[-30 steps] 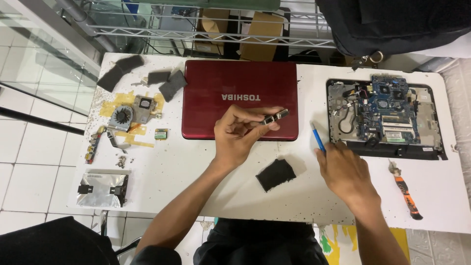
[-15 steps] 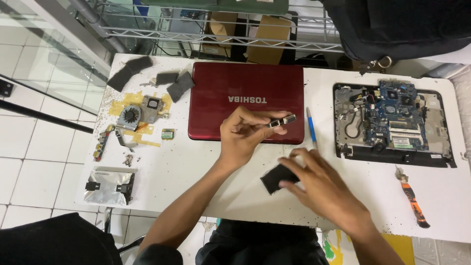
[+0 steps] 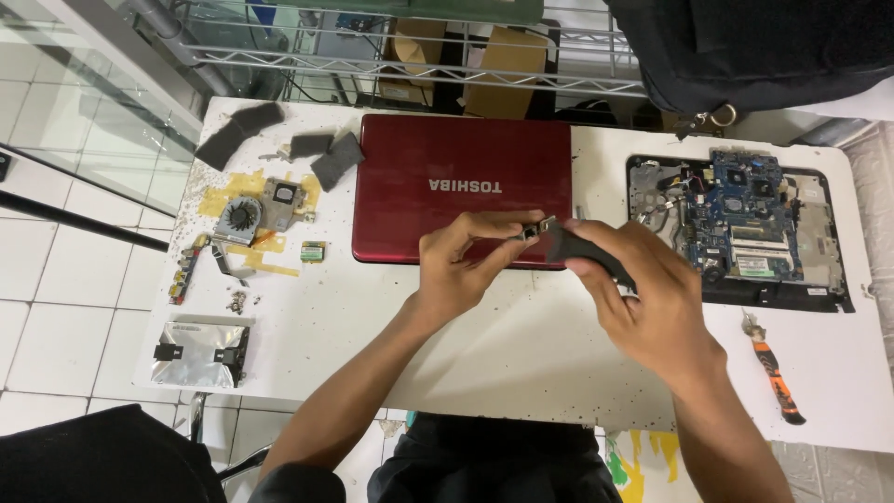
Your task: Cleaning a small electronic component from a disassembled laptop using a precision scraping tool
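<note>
Head view: at mid-frame the left hand [image 3: 456, 265] pinches a small metal part [image 3: 533, 230] between its fingertips, over the front edge of the closed red laptop [image 3: 447, 163]. Touching that part, the right hand [image 3: 652, 298] grips a dark flat piece [image 3: 582, 249]. Orange-handled pliers [image 3: 773, 377] lie lower right on the white table [image 3: 372, 326].
</note>
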